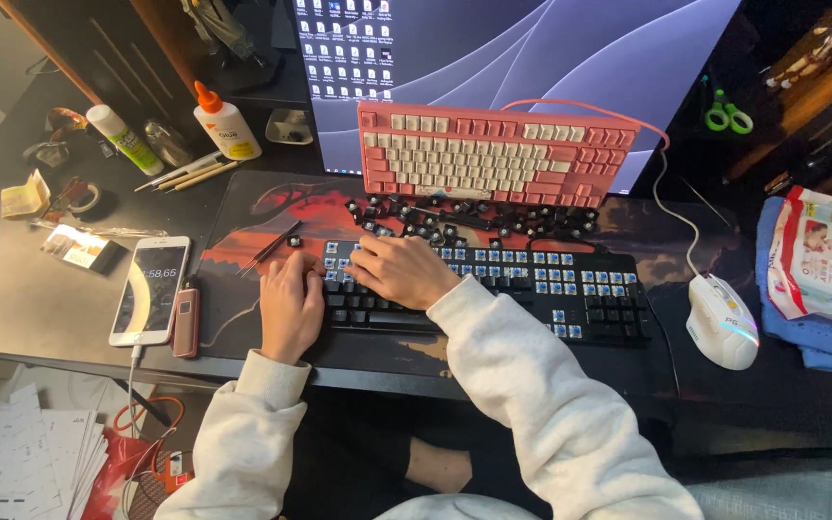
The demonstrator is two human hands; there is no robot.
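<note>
**A:** So here's where we're at. Black keyboard (pixel 493 294) sits on the desk mat (pixel 243 221), close to the front edge of the table (pixel 12 289), and most of its caps are off, so we see rows of bare blue switches. Our left hand (pixel 291 306) lies flat at the board's left end, fingers loosely together, just pressing down, not pinching anything. Our right hand (pixel 402 272) is curled over the upper left rows; fingertips are tucked under, so we can't tell if there's a cap or a tool in there.

**B:** Where did the caps go?

**A:** Loose black keycaps (pixel 464 217) are scattered on the mat between the black board and the pink keyboard (pixel 498 154) that leans against the monitor (pixel 532 58).

**B:** How does it handle?

**A:** We'd guess the board is stiff and fairly heavy, stays put under a flat palm. Caps are light, hard, a bit slick, so grip them by two opposite sides and pull straight up. The switch stems look fragile sideways.

**B:** Anything close by?

**A:** Phone (pixel 151 289) by the front left of the mat, white mouse (pixel 722 320) off to the right, glue bottle (pixel 226 123) toward the back.
</note>
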